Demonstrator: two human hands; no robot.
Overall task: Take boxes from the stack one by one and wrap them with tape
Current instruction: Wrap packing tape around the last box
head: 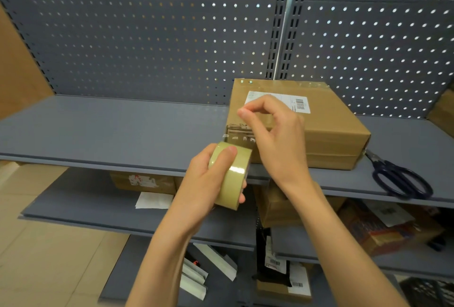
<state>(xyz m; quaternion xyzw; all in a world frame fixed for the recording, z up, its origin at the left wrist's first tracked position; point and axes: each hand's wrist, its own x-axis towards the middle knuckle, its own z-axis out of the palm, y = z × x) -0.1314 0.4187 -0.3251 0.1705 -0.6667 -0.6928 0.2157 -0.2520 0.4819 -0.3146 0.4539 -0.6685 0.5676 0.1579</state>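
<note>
- Left hand (pixel 208 179): wrapped round tape roll (pixel 232 175), thumb on the outer face, fingers curled under; roll held in the air just in front of the shelf (pixel 110 130) edge, near the box's front-left corner.
- Right hand (pixel 275 134): above the roll, thumb and forefinger pinched together at box-corner height; probably on a clear tape end, film too faint to confirm.
- Cardboard box (pixel 326 130): flat on grey shelf, right of centre, back edge against pegboard (pixel 147 44); white barcode label (pixel 298 104) on top, partly hidden by right hand.
- Scissors (pixel 398 179): dark handles, flat on same shelf, just right of box, handles toward front edge.
- Lower shelves: more cardboard boxes (pixel 145 181), white paper (pixel 153 200), mixed packages.
</note>
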